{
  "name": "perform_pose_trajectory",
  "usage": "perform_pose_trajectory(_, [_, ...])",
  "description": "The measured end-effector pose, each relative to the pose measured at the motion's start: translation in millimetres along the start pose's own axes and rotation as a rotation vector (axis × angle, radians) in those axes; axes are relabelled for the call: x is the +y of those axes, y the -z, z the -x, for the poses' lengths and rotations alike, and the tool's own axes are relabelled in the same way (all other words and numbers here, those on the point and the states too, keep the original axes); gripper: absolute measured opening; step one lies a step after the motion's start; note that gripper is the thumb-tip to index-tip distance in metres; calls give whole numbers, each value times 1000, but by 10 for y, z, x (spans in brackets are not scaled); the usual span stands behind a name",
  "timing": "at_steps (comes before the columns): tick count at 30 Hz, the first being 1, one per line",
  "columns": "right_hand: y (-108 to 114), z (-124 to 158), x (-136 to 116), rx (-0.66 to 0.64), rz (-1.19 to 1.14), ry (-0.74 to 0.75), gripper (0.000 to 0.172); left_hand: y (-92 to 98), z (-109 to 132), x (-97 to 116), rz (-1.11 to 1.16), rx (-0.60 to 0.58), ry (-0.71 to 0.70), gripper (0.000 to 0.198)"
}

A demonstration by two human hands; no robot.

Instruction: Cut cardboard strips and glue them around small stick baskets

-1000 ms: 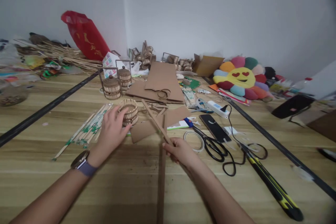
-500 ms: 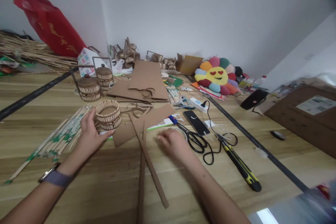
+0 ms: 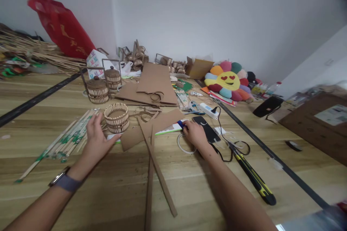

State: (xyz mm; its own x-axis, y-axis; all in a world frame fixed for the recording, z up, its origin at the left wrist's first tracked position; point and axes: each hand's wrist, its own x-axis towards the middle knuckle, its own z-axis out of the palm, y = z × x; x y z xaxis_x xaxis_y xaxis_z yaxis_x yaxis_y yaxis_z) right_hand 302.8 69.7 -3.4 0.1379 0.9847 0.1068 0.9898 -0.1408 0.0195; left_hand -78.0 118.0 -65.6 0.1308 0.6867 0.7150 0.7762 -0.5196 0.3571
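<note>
My left hand (image 3: 97, 140) rests on the table with thumb and fingers spread, close to the left and front of a small round basket (image 3: 117, 119) made of wooden slats. My right hand (image 3: 195, 134) has its fingers curled down onto a blue object (image 3: 181, 124) at the end of a green-edged white strip (image 3: 168, 129). A white ring (image 3: 183, 147) lies just left of that wrist, and black scissors are mostly hidden under the hand. Two crossed brown cardboard strips (image 3: 159, 173) lie between my forearms, below a piece of cardboard (image 3: 132, 139).
Packs of sticks (image 3: 72, 135) lie at left. Two lidded baskets with handles (image 3: 97, 90) stand behind. A phone (image 3: 207, 129), a cable and a yellow-black cutter (image 3: 255, 178) are at right. Farther back are cardboard sheets (image 3: 157, 79) and a flower cushion (image 3: 227, 80).
My right hand has moved forward and right, from beside the white ring onto the blue object, covering the scissors. My left hand stays spread near the basket. The view has shifted slightly.
</note>
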Motion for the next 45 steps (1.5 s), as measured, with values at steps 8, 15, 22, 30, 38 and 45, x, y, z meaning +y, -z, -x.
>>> perform_pose_trajectory(8, [-19,-63,-19,6,106,39,25,83,35,341,-102,-39,-250,55])
perform_pose_trajectory(15, [-51,-20,-49,18,133,43,29,-38,129,344,-49,-256,-323,48])
perform_pose_trajectory(22, [250,117,-379,15,146,-8,27,-117,190,335,-41,-421,-239,55])
perform_pose_trajectory(30, [276,891,-1412,-283,-85,226,51,-108,115,440,-16,-431,-179,46])
perform_pose_trajectory(38, [364,853,-1085,-268,-139,228,69,-33,-5,370,15,-421,-127,34])
perform_pose_trajectory(45, [505,891,-401,56,-72,429,62,317,-5,76,158,-476,-200,28])
